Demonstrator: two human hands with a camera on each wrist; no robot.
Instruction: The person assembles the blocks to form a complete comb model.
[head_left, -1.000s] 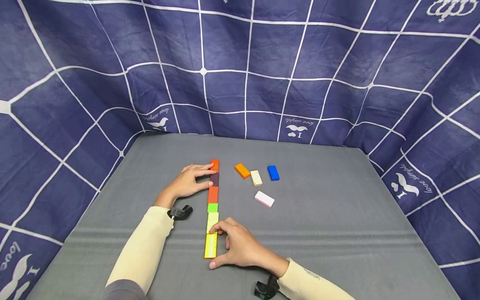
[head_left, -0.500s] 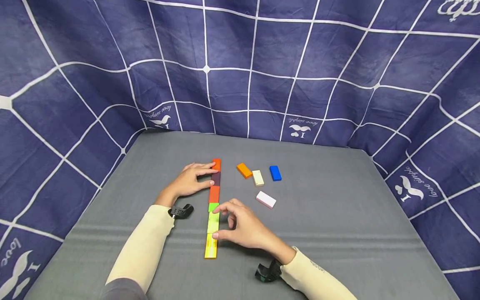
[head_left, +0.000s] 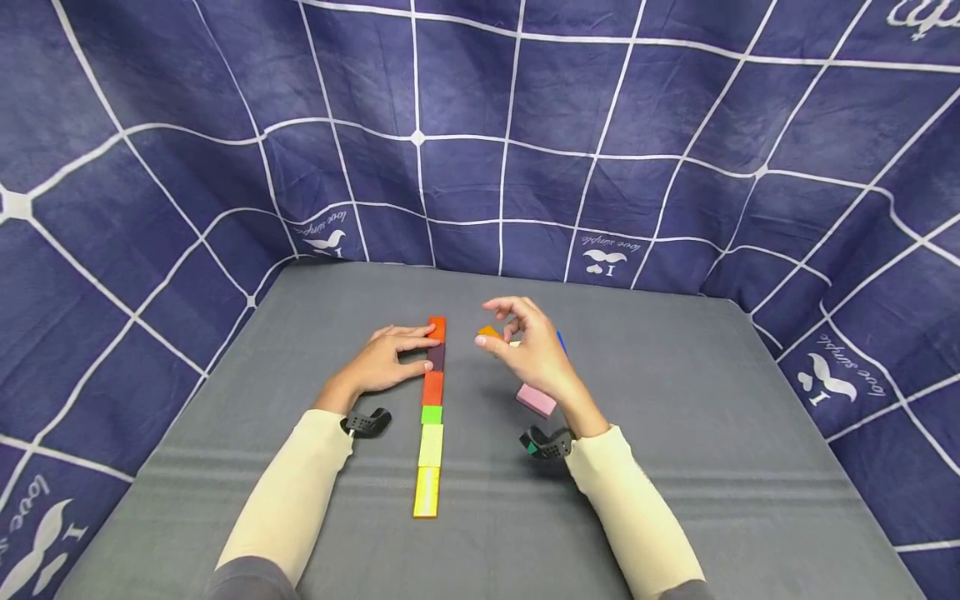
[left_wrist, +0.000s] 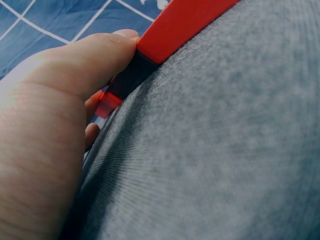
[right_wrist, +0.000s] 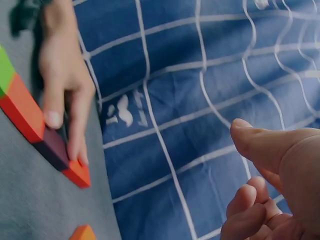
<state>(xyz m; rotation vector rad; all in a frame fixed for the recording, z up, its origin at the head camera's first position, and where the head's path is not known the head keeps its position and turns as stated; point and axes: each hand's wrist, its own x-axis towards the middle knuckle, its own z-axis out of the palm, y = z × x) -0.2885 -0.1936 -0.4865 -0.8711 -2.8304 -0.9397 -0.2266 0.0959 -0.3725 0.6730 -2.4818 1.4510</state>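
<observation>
My left hand (head_left: pixel 386 360) rests against the far part of a straight row of blocks, its fingertips touching the dark block (head_left: pixel 436 358) and the red-orange end block (head_left: pixel 438 327). Nearer in the row lie a red block (head_left: pixel 432 389), a short green block (head_left: pixel 431 415), a pale yellow block (head_left: pixel 431 446) and a yellow block (head_left: pixel 426 492). My right hand (head_left: pixel 534 350) hovers over the loose blocks, thumb and fingers apart, holding nothing. Close to its thumb is an orange block (head_left: pixel 490 332), partly hidden. The right wrist view shows a corner of that orange block (right_wrist: pixel 83 233).
Behind the right hand, a cream block (head_left: pixel 515 343) and a blue block (head_left: pixel 562 342) are mostly covered. A pink block (head_left: pixel 536 402) lies under the right wrist. Grey cloth covers the table (head_left: pixel 675 433); a blue gridded curtain (head_left: pixel 540 117) hangs around it.
The right hand has left the near end of the row and moved away and to the right, over the loose blocks. The left hand stays at the row's far part.
</observation>
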